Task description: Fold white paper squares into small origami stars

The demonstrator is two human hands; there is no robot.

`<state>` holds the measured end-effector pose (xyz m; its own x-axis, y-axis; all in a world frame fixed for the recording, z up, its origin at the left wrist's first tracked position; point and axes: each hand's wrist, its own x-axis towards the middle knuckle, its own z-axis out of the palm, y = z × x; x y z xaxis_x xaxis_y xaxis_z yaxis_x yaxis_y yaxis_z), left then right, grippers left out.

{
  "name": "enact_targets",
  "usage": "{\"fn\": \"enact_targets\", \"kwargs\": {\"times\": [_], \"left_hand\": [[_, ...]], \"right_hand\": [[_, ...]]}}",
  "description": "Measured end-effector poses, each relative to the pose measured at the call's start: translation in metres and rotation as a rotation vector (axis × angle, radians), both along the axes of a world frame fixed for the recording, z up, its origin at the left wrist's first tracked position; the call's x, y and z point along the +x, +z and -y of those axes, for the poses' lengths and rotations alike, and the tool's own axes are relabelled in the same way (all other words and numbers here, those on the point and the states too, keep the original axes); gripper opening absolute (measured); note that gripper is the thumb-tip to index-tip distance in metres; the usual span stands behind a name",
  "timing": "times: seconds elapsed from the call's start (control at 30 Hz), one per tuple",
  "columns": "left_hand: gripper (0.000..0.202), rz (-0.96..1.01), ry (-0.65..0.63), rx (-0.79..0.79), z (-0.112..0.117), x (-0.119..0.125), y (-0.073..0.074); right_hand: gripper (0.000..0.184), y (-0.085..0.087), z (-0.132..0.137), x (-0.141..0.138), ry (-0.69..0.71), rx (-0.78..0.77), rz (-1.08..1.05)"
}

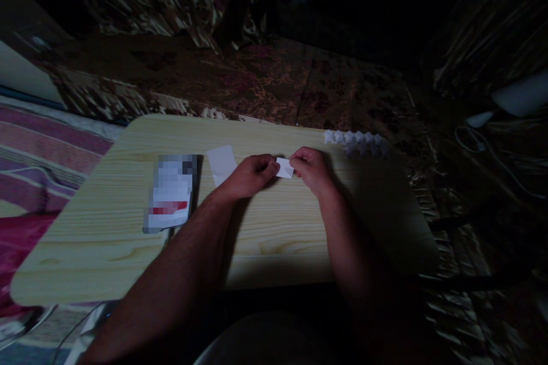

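Observation:
A small white folded paper (285,168) with crease lines is held over the middle of the wooden table. My left hand (256,174) pinches its left edge between thumb and fingers. On the opposite edge, my right hand (311,168) grips it the same way, fingers closed. Just left of my left hand lies a flat sheet of white paper (222,162), partly hidden by that hand and wrist. A row of small white folded paper pieces (355,137) sits beyond my right hand, near the far right edge.
The light wooden table (274,239) has rounded corners. On its left lies a flat box-like thing (171,194), blurred, with a red patch. Striped fabric (51,148) is to the left, patterned cloth (257,77) behind. At far right hangs a white cable (492,162).

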<state>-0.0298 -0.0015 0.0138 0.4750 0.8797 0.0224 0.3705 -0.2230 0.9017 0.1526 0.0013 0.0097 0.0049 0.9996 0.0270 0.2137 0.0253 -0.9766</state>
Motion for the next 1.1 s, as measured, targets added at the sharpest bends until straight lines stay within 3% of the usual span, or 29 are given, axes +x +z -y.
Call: {"fn": "enact_targets", "kwargs": {"times": [0.63,0.87,1.1], "left_hand": [[0.036,-0.009,0.026,0.095,0.001,0.002,0.003],[0.032,0.138,0.159,-0.004,0.0,0.007,-0.001],[0.019,0.248,0.389,0.055,-0.002,0.012,-0.007]], "right_hand": [[0.009,-0.002,-0.001,-0.003,-0.045,-0.012,-0.087],[0.013,-0.007,-0.003,-0.004,-0.079,0.019,-0.118],[0.009,-0.009,-0.001,-0.008,0.006,0.007,-0.065]]}}
